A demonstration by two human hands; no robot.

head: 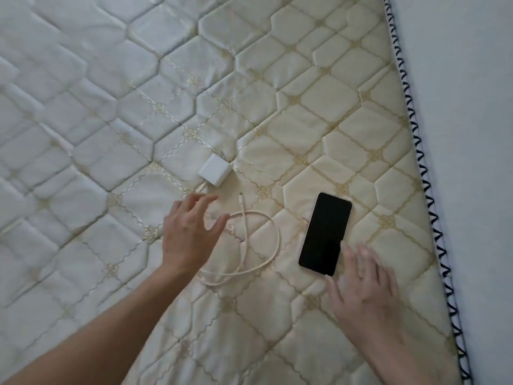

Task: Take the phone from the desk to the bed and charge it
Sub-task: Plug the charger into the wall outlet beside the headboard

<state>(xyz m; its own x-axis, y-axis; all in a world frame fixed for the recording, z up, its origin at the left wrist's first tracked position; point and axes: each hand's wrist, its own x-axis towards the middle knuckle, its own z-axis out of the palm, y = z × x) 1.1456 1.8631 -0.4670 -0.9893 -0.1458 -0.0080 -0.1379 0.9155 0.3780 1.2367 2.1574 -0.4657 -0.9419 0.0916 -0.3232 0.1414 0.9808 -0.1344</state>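
A black phone (324, 233) lies face up on the quilted mattress (111, 107), screen dark. To its left a white charger block (215, 170) rests on the bed, with its white cable (266, 245) coiled in a loop and the free plug end (241, 195) pointing up the bed. My left hand (188, 237) hovers over the left side of the cable loop, fingers spread, holding nothing. My right hand (363, 284) is just below the phone's lower right corner, fingers apart and blurred, not gripping it.
The mattress edge with black-and-white stitched piping (433, 218) runs down the right side. Beyond it is a plain pale wall or floor (477, 134). The rest of the mattress is bare quilted fabric.
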